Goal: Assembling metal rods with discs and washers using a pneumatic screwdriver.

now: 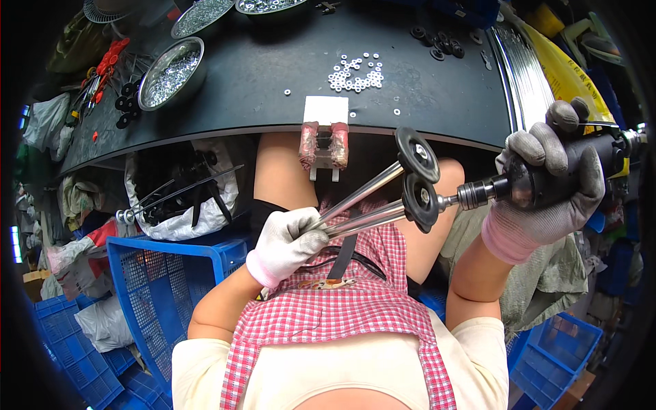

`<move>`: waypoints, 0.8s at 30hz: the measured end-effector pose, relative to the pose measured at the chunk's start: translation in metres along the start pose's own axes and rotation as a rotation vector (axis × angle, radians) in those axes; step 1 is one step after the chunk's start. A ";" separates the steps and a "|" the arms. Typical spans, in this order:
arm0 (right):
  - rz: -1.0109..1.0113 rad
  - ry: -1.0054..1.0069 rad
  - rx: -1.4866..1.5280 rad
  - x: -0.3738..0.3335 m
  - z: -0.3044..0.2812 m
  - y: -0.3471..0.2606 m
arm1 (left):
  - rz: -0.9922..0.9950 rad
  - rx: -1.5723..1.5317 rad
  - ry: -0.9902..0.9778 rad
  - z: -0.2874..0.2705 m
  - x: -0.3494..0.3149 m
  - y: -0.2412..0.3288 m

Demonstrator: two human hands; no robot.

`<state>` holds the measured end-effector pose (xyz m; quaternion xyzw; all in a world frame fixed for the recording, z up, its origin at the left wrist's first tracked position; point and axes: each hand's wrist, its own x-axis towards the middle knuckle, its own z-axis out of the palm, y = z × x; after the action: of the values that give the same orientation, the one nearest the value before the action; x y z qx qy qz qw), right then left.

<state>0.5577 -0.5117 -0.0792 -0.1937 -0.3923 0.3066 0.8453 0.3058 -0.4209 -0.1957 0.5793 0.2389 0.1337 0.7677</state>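
Note:
My left hand [290,244], in a white glove with a pink cuff, is closed round several shiny metal rods [365,220]. Black round discs sit on the rods' right ends: an upper disc [415,156] and a lower disc [419,202]. My right hand [547,181], in a grey-dusted glove, grips a black power screwdriver [536,179] lying on its side. Its metal nose [478,194] points left and meets the middle of the lower disc. Ahead of my hands, a clamp-like fixture with red-wrapped jaws [324,145] is fixed at the table's edge.
On the dark table [260,89] lie scattered small washers [355,74]. A steel bowl of small metal parts [172,74] stands at left, black discs [444,44] at the far right. Long metal rods [523,75] line the right side. A blue crate [160,287] stands by my left elbow.

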 end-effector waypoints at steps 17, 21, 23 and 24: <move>0.080 0.026 0.130 0.004 -0.006 0.015 | 0.185 0.383 0.015 0.008 0.013 0.009; 0.040 0.041 0.092 0.001 -0.010 0.015 | 0.222 0.483 0.036 0.011 0.020 0.007; 0.052 0.046 0.101 0.003 -0.013 0.016 | 0.196 0.488 0.033 0.012 0.023 0.008; 0.066 0.050 0.109 0.005 -0.015 0.017 | 0.194 0.461 0.045 0.012 0.024 0.008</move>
<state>0.5660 -0.4973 -0.0949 -0.1679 -0.3471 0.3503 0.8536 0.3334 -0.4172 -0.1910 0.7561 0.2236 0.1615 0.5936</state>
